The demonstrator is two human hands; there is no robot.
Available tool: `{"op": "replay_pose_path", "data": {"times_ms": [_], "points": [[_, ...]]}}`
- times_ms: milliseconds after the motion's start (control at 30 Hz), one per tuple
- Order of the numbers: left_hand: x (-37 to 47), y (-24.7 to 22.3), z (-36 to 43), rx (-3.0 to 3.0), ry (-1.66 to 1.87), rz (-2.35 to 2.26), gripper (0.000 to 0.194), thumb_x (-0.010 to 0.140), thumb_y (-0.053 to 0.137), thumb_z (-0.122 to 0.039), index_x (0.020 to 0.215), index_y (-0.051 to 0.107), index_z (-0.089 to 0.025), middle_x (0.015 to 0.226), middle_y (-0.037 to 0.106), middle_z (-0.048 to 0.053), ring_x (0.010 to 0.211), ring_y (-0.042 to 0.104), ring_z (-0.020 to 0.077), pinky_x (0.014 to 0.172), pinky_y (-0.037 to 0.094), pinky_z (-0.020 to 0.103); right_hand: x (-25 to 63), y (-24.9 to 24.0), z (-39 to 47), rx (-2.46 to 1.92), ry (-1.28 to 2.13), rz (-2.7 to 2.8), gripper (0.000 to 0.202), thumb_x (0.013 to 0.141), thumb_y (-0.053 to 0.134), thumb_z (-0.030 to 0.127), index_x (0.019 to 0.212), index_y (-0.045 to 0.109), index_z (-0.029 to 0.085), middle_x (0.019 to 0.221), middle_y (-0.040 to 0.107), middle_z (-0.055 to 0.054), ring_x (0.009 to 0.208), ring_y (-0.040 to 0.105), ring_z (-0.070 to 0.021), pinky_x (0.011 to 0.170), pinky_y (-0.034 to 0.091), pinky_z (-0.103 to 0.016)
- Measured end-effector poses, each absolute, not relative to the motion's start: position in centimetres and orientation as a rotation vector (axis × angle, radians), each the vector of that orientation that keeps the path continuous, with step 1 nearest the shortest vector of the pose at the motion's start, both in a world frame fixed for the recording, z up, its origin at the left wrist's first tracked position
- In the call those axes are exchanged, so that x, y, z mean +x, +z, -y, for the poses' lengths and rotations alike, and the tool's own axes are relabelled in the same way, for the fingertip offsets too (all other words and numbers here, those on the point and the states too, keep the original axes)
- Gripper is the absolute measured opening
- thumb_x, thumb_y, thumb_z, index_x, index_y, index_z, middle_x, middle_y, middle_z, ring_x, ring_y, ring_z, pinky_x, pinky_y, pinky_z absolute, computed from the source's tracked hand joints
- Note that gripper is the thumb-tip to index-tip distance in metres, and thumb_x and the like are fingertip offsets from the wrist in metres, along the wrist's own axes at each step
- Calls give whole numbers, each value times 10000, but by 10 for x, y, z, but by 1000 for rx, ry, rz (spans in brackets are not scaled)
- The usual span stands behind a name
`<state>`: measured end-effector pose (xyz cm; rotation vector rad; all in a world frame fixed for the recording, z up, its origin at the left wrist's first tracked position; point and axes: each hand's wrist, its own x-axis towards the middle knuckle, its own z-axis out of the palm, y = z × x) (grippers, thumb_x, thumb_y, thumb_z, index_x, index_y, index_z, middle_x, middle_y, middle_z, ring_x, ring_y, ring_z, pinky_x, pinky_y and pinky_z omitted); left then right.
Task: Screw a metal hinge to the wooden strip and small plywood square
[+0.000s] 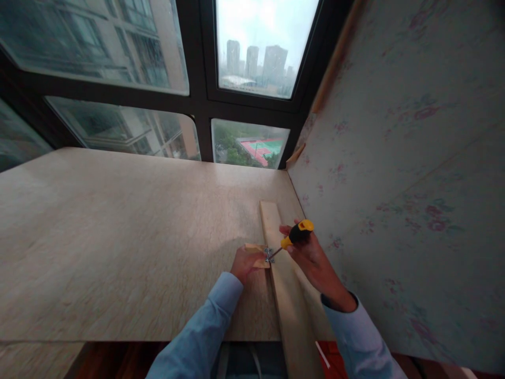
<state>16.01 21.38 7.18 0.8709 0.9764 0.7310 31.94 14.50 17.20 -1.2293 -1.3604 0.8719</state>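
Note:
In my right hand (310, 258) is a yellow and black screwdriver (299, 233), its shaft slanting down to the left. The tip meets a small metal hinge (269, 255), though I cannot make out a screw under it. That hinge lies across the seam between a long wooden board (282, 284) and a short wooden piece (255, 247). My left hand (248, 262) is closed on the short piece, pressing it against the board's left edge with the fingers close to the hinge. Part of the short piece is hidden under that hand.
A pale stone-patterned ledge (118, 237) carries the board, which juts past the front edge. On the right rises a floral-papered wall (394, 210), close to my right arm. Dark-framed windows (201, 100) stand behind. Something red (333, 358) shows below the ledge.

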Motion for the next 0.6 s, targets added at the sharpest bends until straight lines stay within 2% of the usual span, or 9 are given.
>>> {"op": "replay_pose_path", "data": {"times_ms": [100,167,267,333,433,533,600], "points": [[161,71,-214,783,720,-1023,247,583,793,-251,814,744,-179,858,760,61,805,721,244,689,586,328,321,178,-145,-1303,887,1354,531,907,626,489,1352,432,274,1253,678,-117,1162,660,-236,1015,529,-439],[162,72,-214,781,720,-1034,234,587,795,-258,801,739,-181,850,757,57,808,720,241,699,585,329,321,181,-147,-1431,757,1359,560,836,705,521,1282,518,239,1092,730,-102,996,712,-252,921,570,-436],[161,73,-213,789,714,-1017,244,601,800,-284,815,739,-184,864,754,57,836,722,244,728,582,336,320,182,-152,-1594,470,1385,646,720,787,582,1206,595,203,891,715,-69,782,689,-249,794,583,-427],[161,74,-213,791,717,-1016,262,601,804,-291,831,740,-184,871,754,60,847,723,247,738,580,341,319,180,-153,-1626,390,1400,667,717,776,608,1207,592,194,860,688,-63,749,662,-245,775,578,-431],[161,75,-213,770,714,-1055,262,578,808,-260,816,733,-180,857,756,57,842,724,252,725,580,338,319,175,-152,-1498,538,1413,638,828,681,579,1316,486,216,1046,673,-100,954,675,-257,899,563,-441],[162,77,-213,734,721,-1064,274,549,810,-227,805,722,-184,843,758,47,818,725,252,693,582,332,321,175,-147,-1276,803,1409,627,904,620,502,1423,335,293,1343,584,-120,1260,580,-231,1053,496,-431],[163,78,-214,724,728,-1068,275,548,804,-213,808,717,-190,847,760,39,818,726,249,682,582,326,323,177,-144,-1198,930,1394,624,917,614,475,1436,303,321,1402,562,-116,1300,560,-217,1081,477,-439]]}}
